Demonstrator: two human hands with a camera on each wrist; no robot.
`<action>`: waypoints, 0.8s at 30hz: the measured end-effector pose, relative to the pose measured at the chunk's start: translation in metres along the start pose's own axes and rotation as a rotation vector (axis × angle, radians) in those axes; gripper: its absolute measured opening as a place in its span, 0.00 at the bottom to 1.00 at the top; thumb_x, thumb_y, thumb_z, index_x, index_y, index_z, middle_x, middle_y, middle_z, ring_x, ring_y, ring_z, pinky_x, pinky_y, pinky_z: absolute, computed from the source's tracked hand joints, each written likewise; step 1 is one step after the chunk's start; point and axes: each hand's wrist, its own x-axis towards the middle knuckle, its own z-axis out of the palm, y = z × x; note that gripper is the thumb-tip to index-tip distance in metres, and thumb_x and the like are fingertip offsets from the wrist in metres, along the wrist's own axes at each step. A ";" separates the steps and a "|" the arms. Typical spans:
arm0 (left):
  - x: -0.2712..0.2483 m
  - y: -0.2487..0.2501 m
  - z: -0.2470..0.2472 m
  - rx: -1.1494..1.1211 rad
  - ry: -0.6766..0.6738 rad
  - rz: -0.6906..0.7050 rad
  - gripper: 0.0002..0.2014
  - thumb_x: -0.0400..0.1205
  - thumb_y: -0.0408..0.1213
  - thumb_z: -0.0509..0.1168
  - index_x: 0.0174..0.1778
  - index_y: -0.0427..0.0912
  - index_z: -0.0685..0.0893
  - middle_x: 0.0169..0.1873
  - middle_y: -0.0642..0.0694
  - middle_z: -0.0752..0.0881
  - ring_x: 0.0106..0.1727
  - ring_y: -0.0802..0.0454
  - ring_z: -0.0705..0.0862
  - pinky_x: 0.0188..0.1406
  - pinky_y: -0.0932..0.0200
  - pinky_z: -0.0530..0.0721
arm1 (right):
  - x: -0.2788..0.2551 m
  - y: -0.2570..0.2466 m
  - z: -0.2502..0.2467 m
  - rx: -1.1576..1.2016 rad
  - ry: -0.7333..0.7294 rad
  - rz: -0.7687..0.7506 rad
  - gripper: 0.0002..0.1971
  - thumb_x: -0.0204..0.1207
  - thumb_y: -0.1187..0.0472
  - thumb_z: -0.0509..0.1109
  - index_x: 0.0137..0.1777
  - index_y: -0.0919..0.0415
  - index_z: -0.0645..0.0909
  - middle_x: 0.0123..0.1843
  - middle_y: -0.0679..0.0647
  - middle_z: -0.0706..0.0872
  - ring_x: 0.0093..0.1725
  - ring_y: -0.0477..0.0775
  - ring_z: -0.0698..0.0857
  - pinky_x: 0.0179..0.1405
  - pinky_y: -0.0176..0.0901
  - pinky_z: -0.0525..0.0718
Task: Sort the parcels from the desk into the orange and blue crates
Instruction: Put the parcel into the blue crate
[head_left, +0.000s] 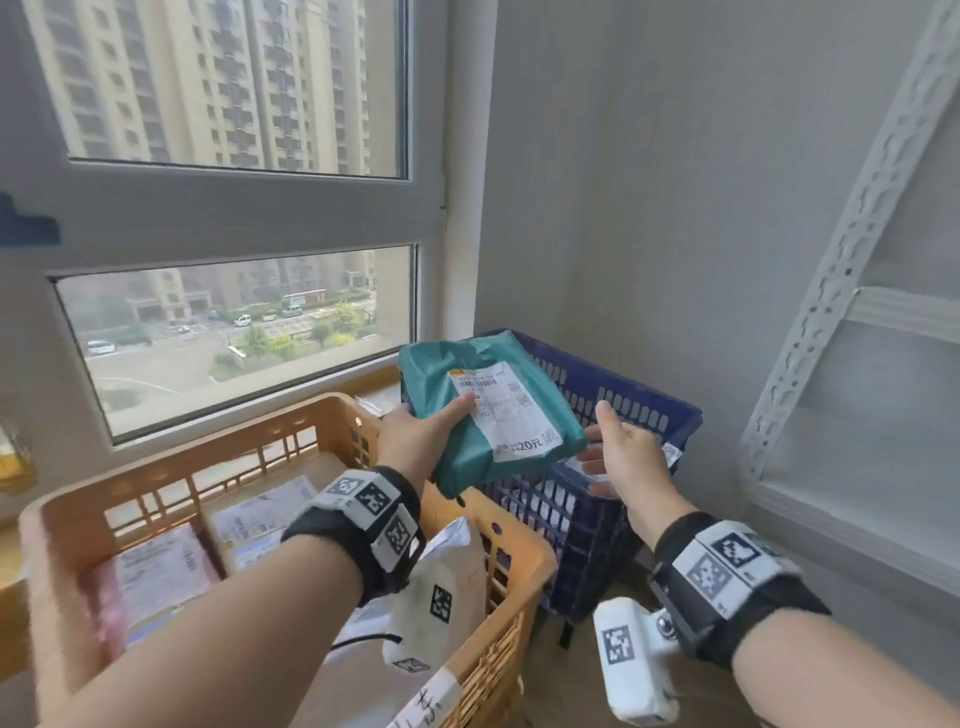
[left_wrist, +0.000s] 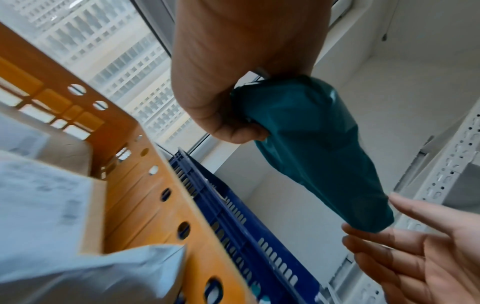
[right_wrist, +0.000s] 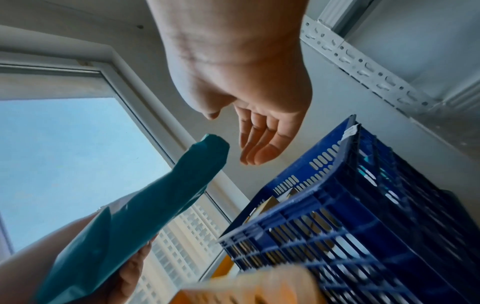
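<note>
My left hand (head_left: 434, 421) grips a teal parcel (head_left: 488, 405) with a white shipping label, thumb on top, and holds it above the near-left rim of the blue crate (head_left: 644, 410). In the left wrist view the left hand (left_wrist: 233, 111) pinches the teal parcel (left_wrist: 319, 152) at its end. My right hand (head_left: 618, 452) is spread open just right of the parcel's far corner, fingers straight, not gripping it. The right wrist view has the right hand (right_wrist: 259, 139) a short gap from the teal parcel (right_wrist: 145, 209). The orange crate (head_left: 332, 410) stands to the left with several parcels inside.
A white parcel (head_left: 441, 582) leans on the orange crate's near right wall. Parcels lie in the blue crate (right_wrist: 363, 216). A window (head_left: 234, 332) is behind the crates, a grey wall at the right, and a white slotted shelf frame (head_left: 841, 260) at far right.
</note>
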 end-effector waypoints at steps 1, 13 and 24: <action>0.009 0.002 0.008 -0.005 0.006 0.010 0.20 0.71 0.45 0.79 0.55 0.42 0.84 0.43 0.50 0.90 0.41 0.54 0.90 0.32 0.64 0.87 | 0.015 -0.002 -0.001 0.000 -0.003 -0.004 0.27 0.87 0.40 0.54 0.48 0.62 0.84 0.44 0.58 0.90 0.43 0.56 0.88 0.44 0.51 0.89; 0.134 -0.016 0.157 0.086 0.086 0.018 0.20 0.69 0.51 0.79 0.51 0.46 0.84 0.46 0.50 0.90 0.45 0.53 0.90 0.47 0.56 0.89 | 0.236 -0.005 -0.015 -0.093 -0.185 -0.223 0.21 0.78 0.45 0.73 0.61 0.61 0.80 0.54 0.53 0.87 0.52 0.54 0.86 0.54 0.48 0.84; 0.221 -0.070 0.245 0.493 0.061 -0.287 0.29 0.76 0.58 0.71 0.61 0.37 0.83 0.54 0.41 0.88 0.52 0.46 0.88 0.51 0.51 0.87 | 0.370 0.046 -0.005 -0.323 -0.453 -0.192 0.36 0.76 0.73 0.69 0.81 0.46 0.67 0.54 0.49 0.86 0.52 0.55 0.86 0.55 0.53 0.87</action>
